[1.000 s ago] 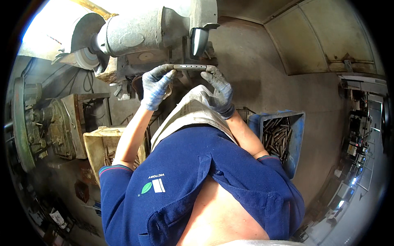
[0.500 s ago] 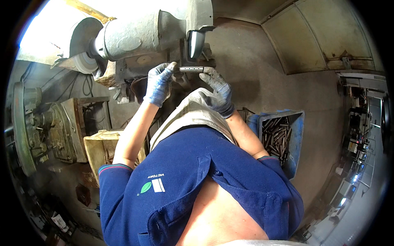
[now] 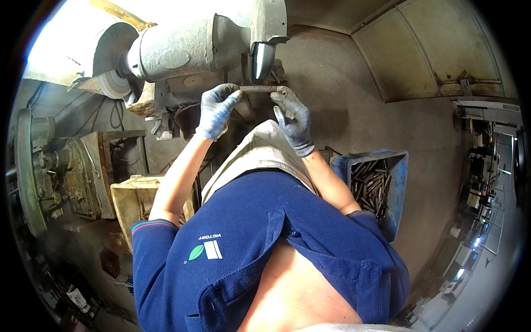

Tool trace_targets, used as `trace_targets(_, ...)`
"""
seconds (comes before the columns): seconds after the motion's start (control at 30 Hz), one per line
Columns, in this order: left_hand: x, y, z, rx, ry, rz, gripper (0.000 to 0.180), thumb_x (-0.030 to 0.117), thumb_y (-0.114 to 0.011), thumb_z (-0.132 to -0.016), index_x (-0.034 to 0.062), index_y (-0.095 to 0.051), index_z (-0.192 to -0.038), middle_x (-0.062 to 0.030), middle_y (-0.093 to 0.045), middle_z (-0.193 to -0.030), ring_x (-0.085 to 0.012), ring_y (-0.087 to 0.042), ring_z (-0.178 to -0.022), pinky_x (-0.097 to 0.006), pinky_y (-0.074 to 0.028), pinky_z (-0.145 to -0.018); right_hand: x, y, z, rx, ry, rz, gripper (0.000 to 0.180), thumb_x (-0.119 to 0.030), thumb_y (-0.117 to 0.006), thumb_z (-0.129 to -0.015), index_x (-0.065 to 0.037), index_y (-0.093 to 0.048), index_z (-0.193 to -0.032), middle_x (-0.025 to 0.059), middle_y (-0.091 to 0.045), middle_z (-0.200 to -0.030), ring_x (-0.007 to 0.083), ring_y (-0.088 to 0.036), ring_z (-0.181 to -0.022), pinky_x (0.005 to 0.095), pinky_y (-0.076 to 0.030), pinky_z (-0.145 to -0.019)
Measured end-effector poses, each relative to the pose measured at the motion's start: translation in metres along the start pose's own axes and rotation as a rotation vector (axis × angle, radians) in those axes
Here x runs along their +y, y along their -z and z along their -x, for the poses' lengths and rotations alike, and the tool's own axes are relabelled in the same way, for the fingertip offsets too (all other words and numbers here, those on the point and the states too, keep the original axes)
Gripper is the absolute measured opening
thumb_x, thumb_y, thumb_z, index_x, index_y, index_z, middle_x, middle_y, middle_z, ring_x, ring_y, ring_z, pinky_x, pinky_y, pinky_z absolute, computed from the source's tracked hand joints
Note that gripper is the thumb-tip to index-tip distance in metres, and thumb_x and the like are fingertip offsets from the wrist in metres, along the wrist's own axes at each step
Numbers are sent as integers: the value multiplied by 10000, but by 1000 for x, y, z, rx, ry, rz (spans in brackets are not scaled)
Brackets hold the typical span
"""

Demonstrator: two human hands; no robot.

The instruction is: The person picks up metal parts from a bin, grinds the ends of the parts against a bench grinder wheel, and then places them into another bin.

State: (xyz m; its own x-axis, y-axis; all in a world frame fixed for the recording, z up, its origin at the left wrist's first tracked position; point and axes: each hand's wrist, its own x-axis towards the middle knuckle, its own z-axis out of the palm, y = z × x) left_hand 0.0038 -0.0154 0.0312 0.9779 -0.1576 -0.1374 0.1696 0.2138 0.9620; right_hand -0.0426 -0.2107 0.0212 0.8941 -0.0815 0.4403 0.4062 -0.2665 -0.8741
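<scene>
A slim metal bar (image 3: 258, 88) with a row of small dark marks or holes is held level between my two gloved hands. My left hand (image 3: 217, 108) pinches its left end between thumb and fingers. At the bar's right end, my right hand (image 3: 293, 113) grips with thumb and fingertips, the other fingers curled. Both gloves are blue-grey and dirty at the fingertips. Just beyond the bar is the bright wheel (image 3: 264, 60) of a grey bench grinder (image 3: 182, 47); a small gap appears between wheel and bar.
On the right stands a blue crate (image 3: 399, 188) full of dark metal pieces (image 3: 371, 185). A yellowish bin (image 3: 130, 193) sits by my left arm. The grinder's other, white wheel (image 3: 113, 84) is at far left. An old green machine (image 3: 72, 171) stands further left.
The bar has turned about its length, so a thinner, browner face now shows, and has risen slightly toward the wheel. My right hand's fingers have shifted on its end.
</scene>
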Motion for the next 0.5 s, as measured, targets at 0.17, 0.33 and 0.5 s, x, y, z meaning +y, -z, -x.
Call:
trace_targets(0.17, -31, -11, -27, 78, 61, 65, 88, 39, -626, -835, -25, -646, -892, -54, -663, -790, -84, -557, -634, -215, -453, -601, 37, -2, -11, 26, 37, 131, 187, -25, -673, -768, -12, -681, -955, 142, -657, -991, 227, -608, -996, 302, -471, -871)
trace_targets(0.33, -65, -31, -46, 88, 109, 211, 75, 26, -613, -840, -31, -643, -879, -75, -664, -799, -132, -622, -682, -246, -504, -649, 55, 10, -14, 30, -224, 5, 143, -77, -628, -838, -5, -667, -956, 74, -663, -915, 132, -598, -877, 279, -468, -805)
trace_targets(0.5, -77, -27, -52, 161, 144, 210, 79, 29, -611, -846, -25, -633, -899, -95, -665, -824, -159, -639, -705, -270, -521, -660, 61, 3, -15, 37, -257, 21, 123, -77, -679, -797, -16, -677, -904, 76, -648, -847, 136, -601, -788, 255, -471, -707)
